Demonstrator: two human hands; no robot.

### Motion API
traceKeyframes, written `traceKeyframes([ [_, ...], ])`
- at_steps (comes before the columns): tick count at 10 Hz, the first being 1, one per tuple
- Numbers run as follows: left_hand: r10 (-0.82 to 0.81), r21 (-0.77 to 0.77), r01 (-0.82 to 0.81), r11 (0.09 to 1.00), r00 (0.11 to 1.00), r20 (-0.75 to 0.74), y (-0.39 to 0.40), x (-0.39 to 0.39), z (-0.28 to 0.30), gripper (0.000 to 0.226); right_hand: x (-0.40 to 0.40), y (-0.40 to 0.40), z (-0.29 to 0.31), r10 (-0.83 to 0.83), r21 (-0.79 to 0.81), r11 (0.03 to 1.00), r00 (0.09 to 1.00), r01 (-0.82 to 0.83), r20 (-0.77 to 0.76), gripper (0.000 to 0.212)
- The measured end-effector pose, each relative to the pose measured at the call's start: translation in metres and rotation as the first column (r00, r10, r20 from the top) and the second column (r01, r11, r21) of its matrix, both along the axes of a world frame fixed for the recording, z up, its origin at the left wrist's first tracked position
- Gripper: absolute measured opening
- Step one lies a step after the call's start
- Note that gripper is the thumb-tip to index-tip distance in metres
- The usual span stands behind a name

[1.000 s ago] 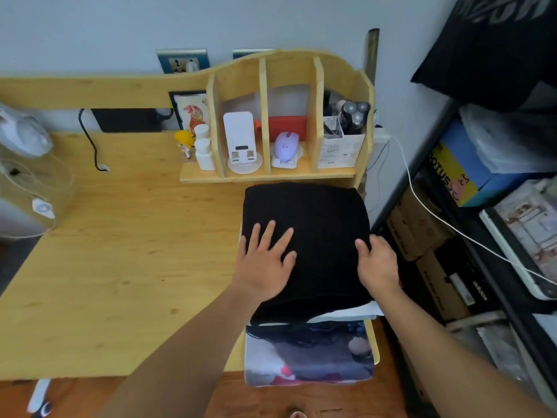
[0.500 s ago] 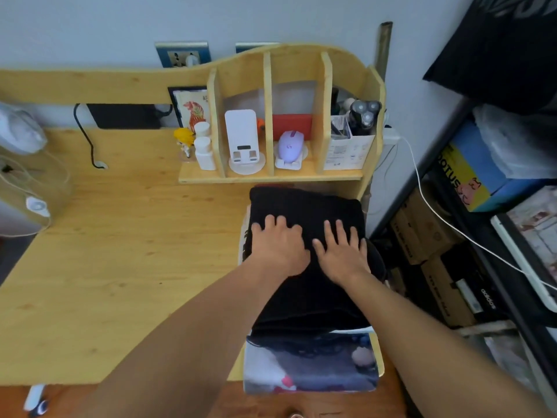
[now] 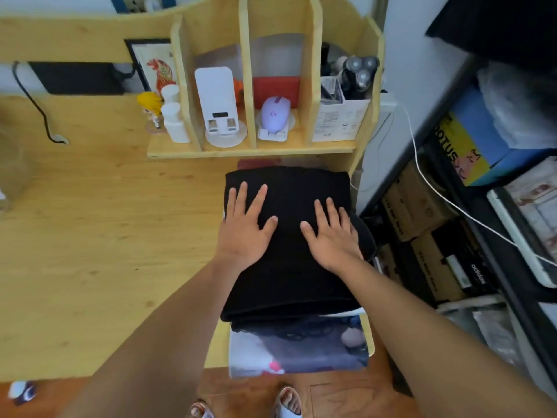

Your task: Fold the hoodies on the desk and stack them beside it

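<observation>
Folded black hoodie [image 3: 289, 267] atop stack, wooden desk's [image 3: 105, 236] right end, beside cluttered shelving [image 3: 452, 236].

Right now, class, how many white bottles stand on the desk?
2: one bottle in front and another bottle behind it, both left of the shelf. Others may be hidden.

Pretty bright, soft even daylight, no harsh shadows or glare on the bench [image 3: 90, 221]. Wide-angle lens bends the edges hard, so the right-hand shelves [image 3: 497, 206] lean. Corners go soft; the black hoodie [image 3: 289, 282] loses detail.
</observation>
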State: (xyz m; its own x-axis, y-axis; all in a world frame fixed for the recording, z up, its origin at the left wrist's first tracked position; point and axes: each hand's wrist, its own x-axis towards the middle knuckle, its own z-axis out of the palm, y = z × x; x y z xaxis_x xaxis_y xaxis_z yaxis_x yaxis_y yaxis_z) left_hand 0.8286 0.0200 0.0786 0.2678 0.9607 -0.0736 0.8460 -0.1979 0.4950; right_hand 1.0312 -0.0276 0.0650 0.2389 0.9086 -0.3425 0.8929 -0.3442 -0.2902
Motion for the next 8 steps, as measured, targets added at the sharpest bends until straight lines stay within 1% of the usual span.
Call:
traceKeyframes([
  [1,0.011,-0.079,-0.009,0.997,1.0,0.026,-0.019,-0.011,0.023,0.071,0.016,-0.001,0.021,-0.002,0.016,1.0,0.992,0.004,-0.122,0.076],
  [2,0.16,-0.259,-0.115,0.959,0.974,0.16,-0.052,-0.026,0.038,0.074,0.039,-0.029,0.031,-0.148,0.115,0.978,0.97,0.172,-0.193,0.078],
  [3,0.47,-0.484,-0.223,0.846,0.741,0.479,-0.082,-0.044,0.026,0.074,0.058,-0.084,0.015,-0.482,-0.086,0.837,0.653,0.54,-0.584,0.087],
  [4,0.665,-0.745,-0.171,0.645,0.605,0.437,-0.107,-0.055,0.014,0.081,0.056,-0.126,-0.001,-0.628,-0.414,0.719,0.266,0.559,-0.731,0.095],
  [5,0.659,-0.687,-0.262,0.677,0.633,0.407,-0.114,-0.051,0.014,0.077,0.039,-0.13,0.002,-0.601,-0.388,0.71,0.219,0.587,-0.769,0.073],
  [6,0.545,-0.479,-0.353,0.804,0.76,0.355,-0.11,-0.045,0.028,0.063,0.027,-0.119,0.017,-0.641,-0.268,0.712,0.445,0.649,-0.625,0.075],
  [7,0.489,-0.477,-0.333,0.813,0.835,0.252,-0.111,-0.044,0.053,0.058,0.026,-0.115,0.034,-0.643,-0.169,0.743,0.622,0.647,-0.447,0.065],
  [8,0.447,-0.437,-0.339,0.833,0.878,0.171,-0.107,-0.06,0.087,0.058,0.016,-0.102,0.077,-0.561,-0.012,0.809,0.767,0.587,-0.311,0.059],
])
